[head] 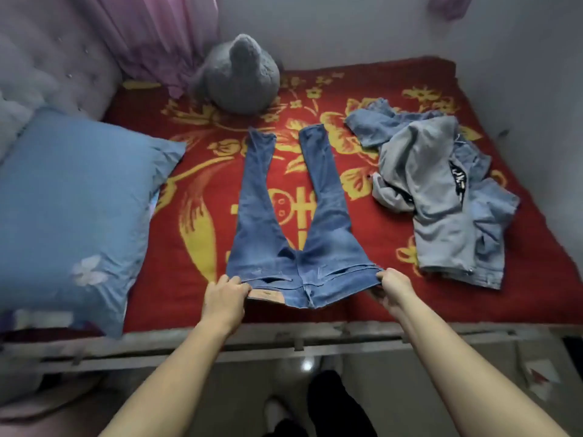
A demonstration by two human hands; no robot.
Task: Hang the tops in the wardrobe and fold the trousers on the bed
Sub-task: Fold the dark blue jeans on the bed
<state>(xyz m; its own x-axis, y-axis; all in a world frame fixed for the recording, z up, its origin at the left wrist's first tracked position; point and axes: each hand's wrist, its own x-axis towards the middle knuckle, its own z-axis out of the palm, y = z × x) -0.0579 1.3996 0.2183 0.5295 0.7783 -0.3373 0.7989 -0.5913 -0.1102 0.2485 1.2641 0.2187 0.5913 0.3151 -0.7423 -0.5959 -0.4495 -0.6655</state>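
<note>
One pair of jeans (293, 247), one clothes heap (441, 197), one pillow (72, 200), one plush toy (243, 77), one left hand (225, 294), one right hand (394, 287)

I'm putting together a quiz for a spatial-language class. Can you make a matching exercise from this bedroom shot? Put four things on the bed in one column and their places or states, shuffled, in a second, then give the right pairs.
Things
1. jeans
2. blue pillow
3. grey plush toy
4. heap of clothes

Places or states
A. at the far edge of the bed, by the pink curtain
B. crumpled, on the right side
C. spread flat in the middle, waistband gripped by the left hand and right hand
D. on the left side

Pairs: 1-C, 2-D, 3-A, 4-B
</note>
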